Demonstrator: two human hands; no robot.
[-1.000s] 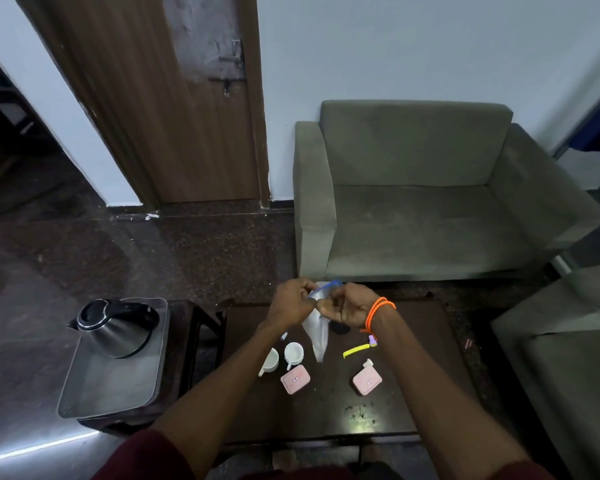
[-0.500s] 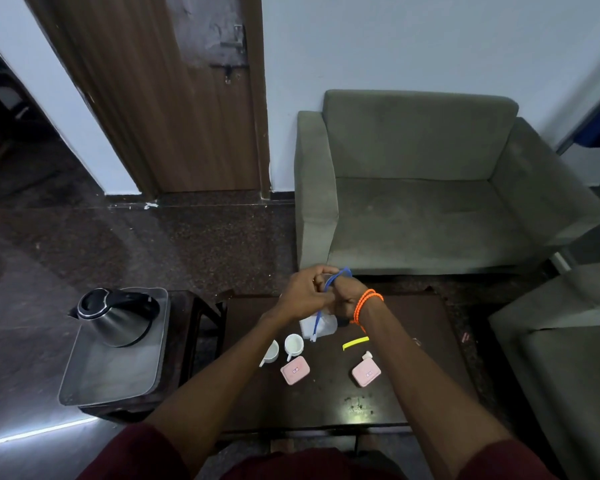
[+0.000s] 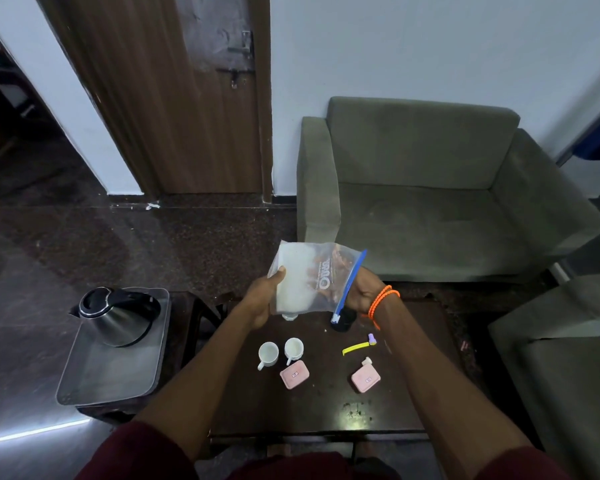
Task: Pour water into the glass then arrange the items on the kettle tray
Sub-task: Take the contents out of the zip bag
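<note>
Kettle tray (image 3: 94,386) sits on a small dark side stand at far left, apart from the coffee table. Steel kettle (image 3: 118,315) with black lid and handle stands at the tray's far end; the near part of the tray is bare metal.

Dark coffee table (image 3: 326,407) in the centre. Left hand (image 3: 262,299) grips the left edge of a clear zip bag (image 3: 309,275), thumb over the front, fingers behind. The bag is held up above the far edge of the table, with something white inside and a printed logo on its face. Its blue zip strip (image 3: 349,285) runs slanted down the right side. Just under the bag's lower edge a small clear rim shows, possibly the glass (image 3: 289,317); cannot tell for sure.

Two white cups (image 3: 281,351) stand side by side near the table's middle, handles toward the near edge. A pink packet (image 3: 294,374) lies just in front of them.

Right hand (image 3: 359,292) is closed on the bag's zip side; orange bands (image 3: 381,299) on the wrist. A dark round object (image 3: 343,322) sits below that hand. A yellow strip (image 3: 355,348) lies to the right of the cups, and a second pink packet (image 3: 365,378) lies nearer the near edge.

Green sofa (image 3: 430,188) beyond the table.
</note>
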